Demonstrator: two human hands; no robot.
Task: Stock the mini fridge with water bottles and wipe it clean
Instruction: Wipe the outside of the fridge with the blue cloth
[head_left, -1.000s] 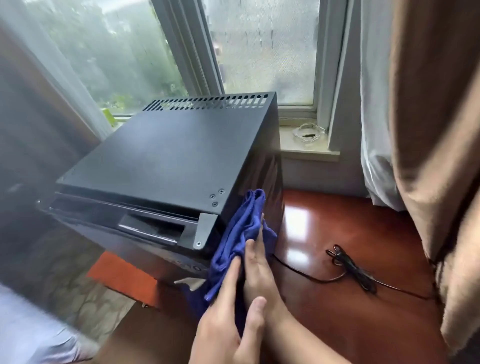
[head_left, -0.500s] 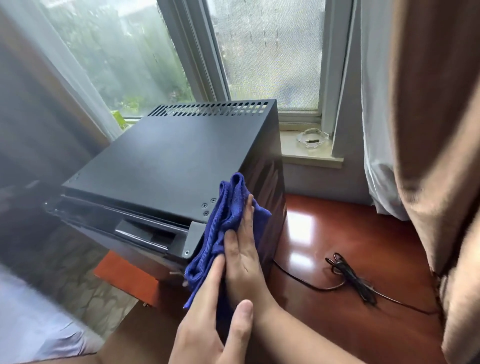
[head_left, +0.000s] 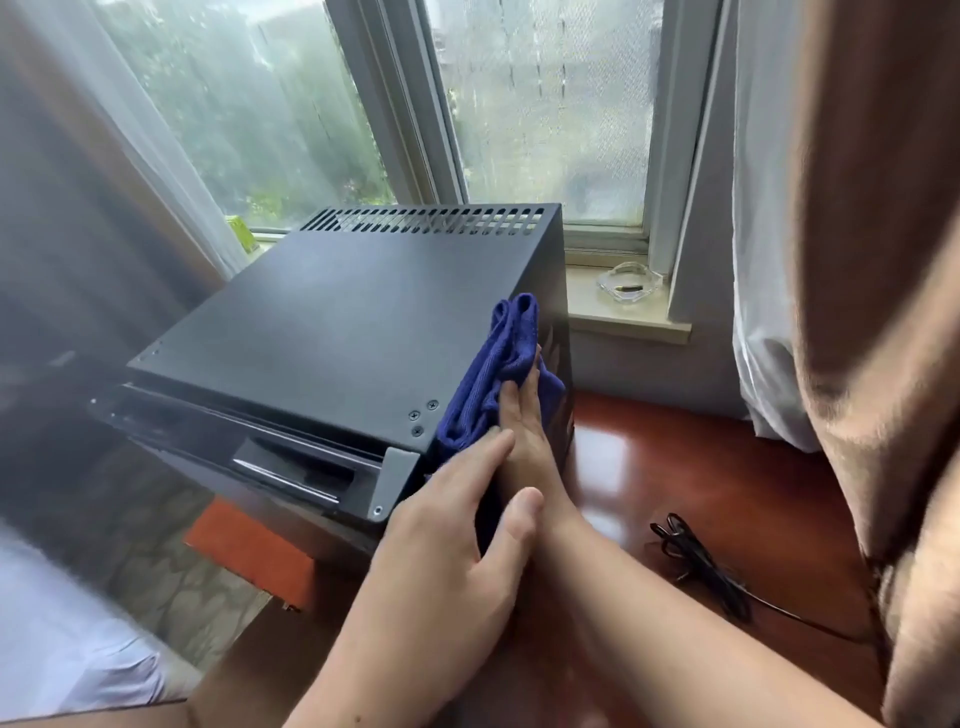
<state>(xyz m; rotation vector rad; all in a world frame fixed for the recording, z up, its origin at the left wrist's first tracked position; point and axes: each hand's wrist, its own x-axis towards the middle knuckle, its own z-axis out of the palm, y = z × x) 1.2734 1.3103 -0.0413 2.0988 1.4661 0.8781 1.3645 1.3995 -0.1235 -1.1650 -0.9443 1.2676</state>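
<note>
Right hand (head_left: 524, 421) is flat, fingers straight, pressing the blue cloth (head_left: 498, 379) against the right side of the black mini fridge (head_left: 337, 332) on the wooden table (head_left: 727, 478), while the left hand (head_left: 447, 540), open and relaxed, rests against the fridge's front corner holding nothing.

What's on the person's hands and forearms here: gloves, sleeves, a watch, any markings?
Nothing is worn. The left hand and the right hand are both bare: no gloves, rings or tape visible. Both forearms are bare as far as the frame's lower edge, with no sleeve, cuff, watch or wristband in view. No tattoos, marks or markers show. Fingernails look short and unpainted.
</note>
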